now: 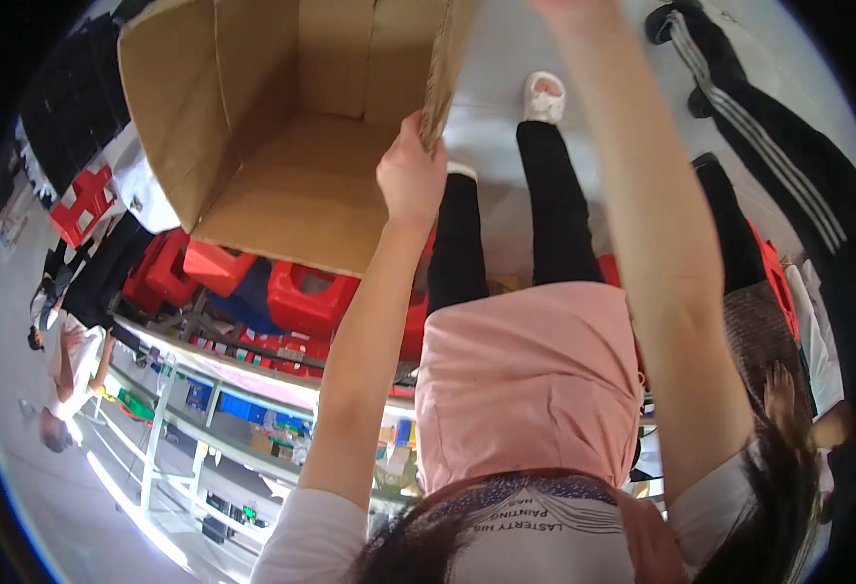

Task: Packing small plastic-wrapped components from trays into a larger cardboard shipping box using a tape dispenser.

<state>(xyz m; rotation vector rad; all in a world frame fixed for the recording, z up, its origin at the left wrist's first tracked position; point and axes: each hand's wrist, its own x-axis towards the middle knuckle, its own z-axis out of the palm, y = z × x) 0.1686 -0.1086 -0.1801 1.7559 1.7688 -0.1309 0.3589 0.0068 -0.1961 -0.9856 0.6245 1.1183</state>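
Observation:
A large open cardboard box (170, 127) fills the upper left of the head view, its brown inside facing me, with creased flaps or panels. My left hand (414, 177) is closed on the edge of its right side panel, fingers behind the board and out of sight. My right arm stretches up toward the top of the picture. Only the wrist and base of my right hand (576, 8) show; its fingers lie beyond the upper edge, so their state and anything they touch are hidden.
Red plastic stools (311, 300) stand below the box on the left. Beyond them are metal-framed workbenches (160, 419) with coloured bins. At right, close by, is a person in black trousers with white stripes (739, 117). Several other people are at far left. Pale floor (491, 73) lies around my feet.

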